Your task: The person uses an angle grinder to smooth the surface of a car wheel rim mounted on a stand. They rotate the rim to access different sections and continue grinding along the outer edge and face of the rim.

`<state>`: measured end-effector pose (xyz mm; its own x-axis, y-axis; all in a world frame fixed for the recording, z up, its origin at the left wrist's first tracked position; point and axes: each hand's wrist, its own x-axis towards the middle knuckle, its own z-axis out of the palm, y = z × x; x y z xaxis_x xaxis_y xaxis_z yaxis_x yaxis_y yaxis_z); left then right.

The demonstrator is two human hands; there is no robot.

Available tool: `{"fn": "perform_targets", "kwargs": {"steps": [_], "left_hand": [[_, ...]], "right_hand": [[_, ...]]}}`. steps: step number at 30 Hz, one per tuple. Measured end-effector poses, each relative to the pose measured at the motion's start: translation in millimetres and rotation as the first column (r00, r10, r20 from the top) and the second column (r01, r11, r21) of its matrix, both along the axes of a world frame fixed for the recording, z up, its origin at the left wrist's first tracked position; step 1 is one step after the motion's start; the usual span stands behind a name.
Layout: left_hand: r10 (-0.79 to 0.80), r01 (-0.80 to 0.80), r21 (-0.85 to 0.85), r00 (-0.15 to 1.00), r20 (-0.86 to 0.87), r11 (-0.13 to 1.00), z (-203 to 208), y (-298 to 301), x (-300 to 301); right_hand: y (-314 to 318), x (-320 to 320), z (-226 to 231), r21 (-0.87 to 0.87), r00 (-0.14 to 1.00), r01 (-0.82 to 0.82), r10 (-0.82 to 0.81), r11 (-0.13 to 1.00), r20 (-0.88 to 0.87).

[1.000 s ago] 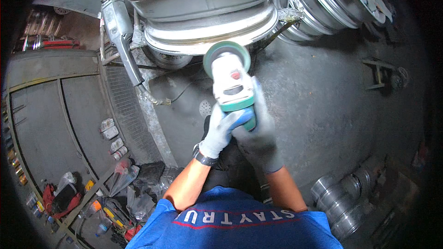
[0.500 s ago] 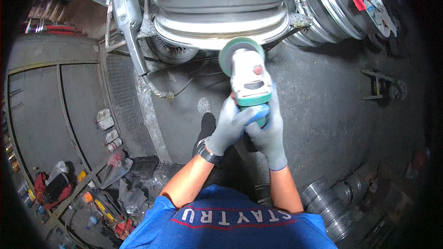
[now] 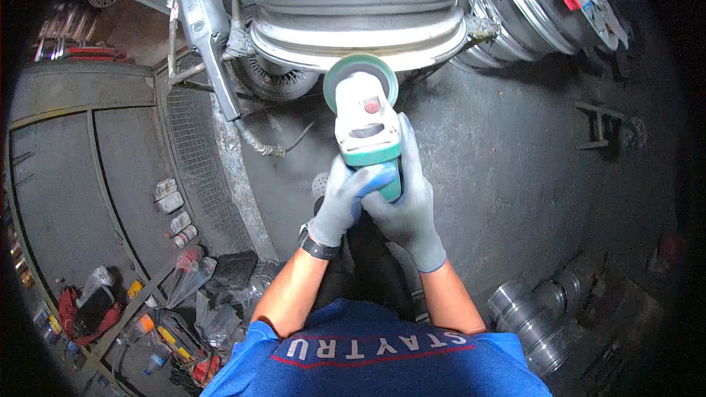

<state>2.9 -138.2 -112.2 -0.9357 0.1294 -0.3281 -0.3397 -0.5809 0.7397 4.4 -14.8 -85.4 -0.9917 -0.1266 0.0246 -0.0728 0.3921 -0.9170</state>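
A green-and-white angle grinder [image 3: 365, 132] is gripped between my two gloved hands. My left hand [image 3: 336, 202], in a grey glove with blue fingertips, wraps its green body from the left. From the other side my right hand [image 3: 410, 209] closes round it, fingers stretched up along the casing. The grinder's round green disc [image 3: 390, 77] overlaps the near lip of a silver wheel rim [image 3: 360, 37] at the top of the view; whether it presses on the metal I cannot tell. The rim lies in a metal stand, and its upper part runs out of view.
A large grey power tool [image 3: 204, 26] hangs at the stand's left, its taped cable [image 3: 257, 145] curving down. More rims [image 3: 533, 7] lean at the upper right, and stacked rims [image 3: 526, 323] lie behind me at right. Bags and bottles [image 3: 217, 320] clutter the lower left.
Both hands have carried the grinder to the left along the rim's near lip. The rim sits slightly higher and further right in the picture.
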Motion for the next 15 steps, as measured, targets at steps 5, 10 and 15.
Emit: {"fn": "perform_targets", "kwargs": {"steps": [5, 10, 15], "left_hand": [[-0.12, 0.121, 0.081, 0.993, -0.023, 0.989, 0.5, 16.9, -9.1], [-0.264, 0.241, -0.117, 0.923, -0.28, 0.964, 6.8, 42.0, -29.6], [-0.275, 0.267, -0.068, 0.932, -0.237, 0.961, 1.6, 26.1, -25.3]], "right_hand": [[17.7, 4.0, -5.8, 0.047, 0.993, 0.085, -0.08, 0.995, -0.086], [35.5, 4.9, 6.4, -0.257, 0.956, 0.277, -0.237, 0.926, 0.175], [16.2, 9.2, 10.5, -0.248, 0.958, 0.278, -0.248, 0.928, 0.145]]}}
